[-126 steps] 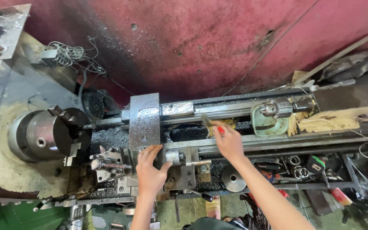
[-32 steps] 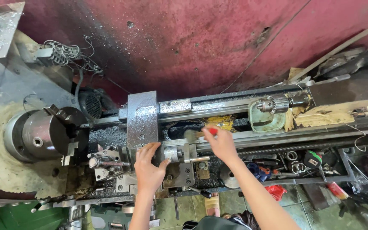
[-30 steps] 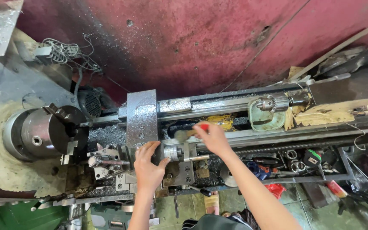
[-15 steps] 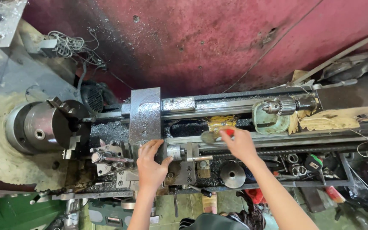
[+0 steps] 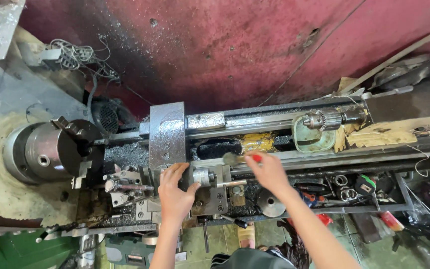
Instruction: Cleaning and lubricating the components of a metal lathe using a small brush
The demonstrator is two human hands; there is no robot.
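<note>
Since half a sec ago the right hand [image 5: 269, 172] has slid left along the lathe bed toward the carriage [image 5: 167, 134], brush and all, while the left hand [image 5: 175, 192] hasn't budged. Right hand pinches a small red-handled brush [image 5: 245, 158], bristles down on the rail just right of the carriage, prob. angled low so they reach the dark swarf lying between the ways. Left hand lies spread, palm down, on the carriage's front by the cross-slide dial [image 5: 204, 177], seemingly as a brace while the person leans over. Chuck [image 5: 55, 149] sits well left of the carriage, jaws bare, no workpiece. Right of the carriage: yellow rag [image 5: 257, 142] in the bed gap, then tailstock w/ drill chuck [image 5: 324, 119], then torn tan cardboard [image 5: 389, 134]. No readable labels or signs; a small red-and-white can-like item [image 5: 389, 220] lies far right of the carriage, below the bed, too small to tell more.
</note>
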